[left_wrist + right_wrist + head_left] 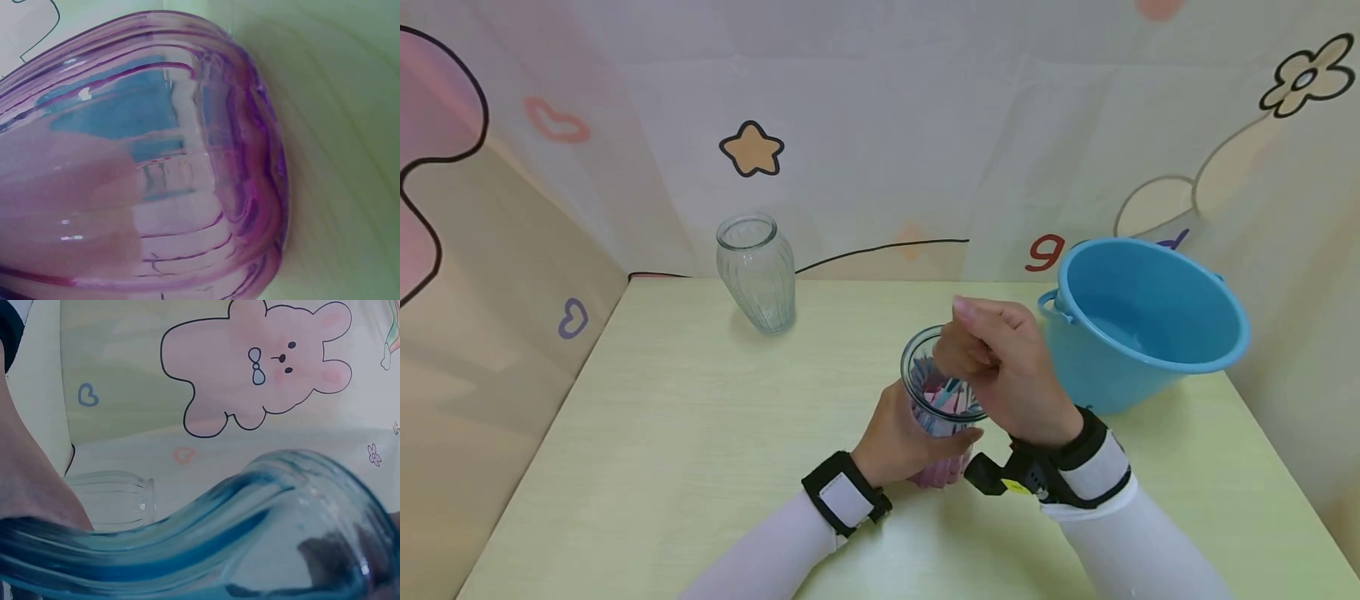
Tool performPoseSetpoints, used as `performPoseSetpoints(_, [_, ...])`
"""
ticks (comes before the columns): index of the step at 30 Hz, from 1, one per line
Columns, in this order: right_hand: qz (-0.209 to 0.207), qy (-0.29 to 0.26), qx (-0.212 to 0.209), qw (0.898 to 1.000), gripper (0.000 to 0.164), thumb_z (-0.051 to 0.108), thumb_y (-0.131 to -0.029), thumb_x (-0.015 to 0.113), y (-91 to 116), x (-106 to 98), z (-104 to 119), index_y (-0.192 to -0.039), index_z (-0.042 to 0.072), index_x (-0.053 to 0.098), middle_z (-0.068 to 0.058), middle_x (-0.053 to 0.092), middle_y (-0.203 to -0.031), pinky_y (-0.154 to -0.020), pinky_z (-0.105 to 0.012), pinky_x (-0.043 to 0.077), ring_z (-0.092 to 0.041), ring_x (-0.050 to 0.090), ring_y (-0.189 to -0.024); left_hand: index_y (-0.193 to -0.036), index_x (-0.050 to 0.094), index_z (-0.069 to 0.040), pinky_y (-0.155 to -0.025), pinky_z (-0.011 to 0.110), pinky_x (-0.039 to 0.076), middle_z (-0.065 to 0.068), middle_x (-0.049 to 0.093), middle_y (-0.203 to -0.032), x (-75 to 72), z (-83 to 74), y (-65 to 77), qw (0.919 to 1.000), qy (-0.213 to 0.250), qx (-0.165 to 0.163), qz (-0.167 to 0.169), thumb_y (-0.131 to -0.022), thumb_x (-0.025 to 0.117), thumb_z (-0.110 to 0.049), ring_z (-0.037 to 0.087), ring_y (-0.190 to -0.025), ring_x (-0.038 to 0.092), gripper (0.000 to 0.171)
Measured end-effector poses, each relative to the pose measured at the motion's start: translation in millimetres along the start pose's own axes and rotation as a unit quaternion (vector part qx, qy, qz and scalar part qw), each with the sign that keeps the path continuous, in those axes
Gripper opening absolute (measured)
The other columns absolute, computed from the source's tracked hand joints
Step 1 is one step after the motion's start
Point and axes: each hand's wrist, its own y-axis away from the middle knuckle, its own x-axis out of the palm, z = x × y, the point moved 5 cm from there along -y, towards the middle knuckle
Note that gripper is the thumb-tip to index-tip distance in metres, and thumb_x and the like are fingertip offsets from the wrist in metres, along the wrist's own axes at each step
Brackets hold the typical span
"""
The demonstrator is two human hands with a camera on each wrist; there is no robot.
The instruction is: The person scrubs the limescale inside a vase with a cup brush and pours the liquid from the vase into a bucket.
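Observation:
In the head view my left hand (898,446) wraps around the side of a ribbed glass vase (936,479), tinted blue near the top and purple at the bottom. The base of this tinted vase (250,181) shows close up in the left wrist view, near the tabletop. My right hand (1003,358) is at the vase's mouth with curled fingers, its thumb lying uppermost. A slender teal streak (950,392) shows inside the mouth just below that fist; I cannot tell whether the fingers hold it. The blue shoulder (206,550) of the vase fills the lower right wrist view.
A clear ribbed glass vase (758,279) stands upright at the table's back left. To the right of my hands is a light blue bucket (1097,375), close beside the right wrist. A patterned curtain (880,150) hangs behind the pale wooden table (647,433).

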Motion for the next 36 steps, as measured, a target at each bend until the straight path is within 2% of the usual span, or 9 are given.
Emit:
performPoseSetpoints(4, [-0.017, 0.011, -0.041, 0.999, 0.048, 0.011, -0.108, 0.036, 1, -1, 3, -0.060, 0.013, 0.033, 0.001, 0.026, -0.054, -0.045, -0.033, 0.021, -0.015, 0.027, -0.045, -0.139, 0.046, -0.020, -0.100, 0.030, 0.057, 0.003, 0.068, -0.130, 0.2, -2.0, -0.8, 0.9999, -0.003, 0.016, 0.003, -0.079, 0.088, -0.014, 0.017, -0.116, 0.068, 0.073])
performPoseSetpoints(10, [-0.043, -0.004, -0.073, 0.996, 0.050, 0.018, -0.105, 0.047, 1, -8, 10, -0.057, 0.011, 0.034, 0.001, 0.027, -0.051, -0.042, -0.032, 0.018, -0.014, 0.027, -0.042, -0.138, 0.047, -0.018, -0.100, 0.029, 0.057, 0.004, 0.069, -0.127, 0.5, -2.8, -2.0, 0.9996, -0.018, 0.023, 0.000, -0.079, 0.088, -0.015, 0.024, -0.116, 0.069, 0.073])
performPoseSetpoints(14, [-0.056, -0.020, -0.093, 0.994, 0.050, 0.018, -0.104, 0.046, 0, -16, 20, -0.057, 0.011, 0.031, 0.001, 0.027, -0.051, -0.041, -0.031, 0.016, -0.012, 0.026, -0.041, -0.136, 0.048, -0.015, -0.098, 0.029, 0.058, 0.005, 0.070, -0.125, 0.5, -2.5, -2.9, 0.9994, -0.030, 0.019, -0.006, -0.079, 0.089, -0.018, 0.019, -0.112, 0.070, 0.070])
performPoseSetpoints(18, [-0.066, -0.032, -0.099, 0.992, 0.047, 0.015, -0.104, 0.043, 1, -20, 27, -0.058, 0.012, 0.031, 0.002, 0.027, -0.051, -0.043, -0.031, 0.016, -0.011, 0.026, -0.041, -0.134, 0.049, -0.013, -0.096, 0.028, 0.059, 0.005, 0.070, -0.123, -0.3, -1.9, -3.1, 0.9993, -0.035, 0.014, -0.008, -0.079, 0.088, -0.020, 0.014, -0.110, 0.070, 0.068])
performPoseSetpoints(36, [-0.069, -0.054, -0.125, 0.988, 0.048, 0.013, -0.103, 0.045, 2, -23, 36, -0.059, 0.010, 0.028, 0.000, 0.025, -0.052, -0.043, -0.033, 0.012, -0.013, 0.024, -0.042, -0.134, 0.049, -0.011, -0.094, 0.026, 0.059, 0.007, 0.069, -0.122, -0.2, -1.7, -2.2, 0.9993, -0.037, 0.005, -0.006, -0.080, 0.087, -0.024, 0.014, -0.107, 0.070, 0.067])
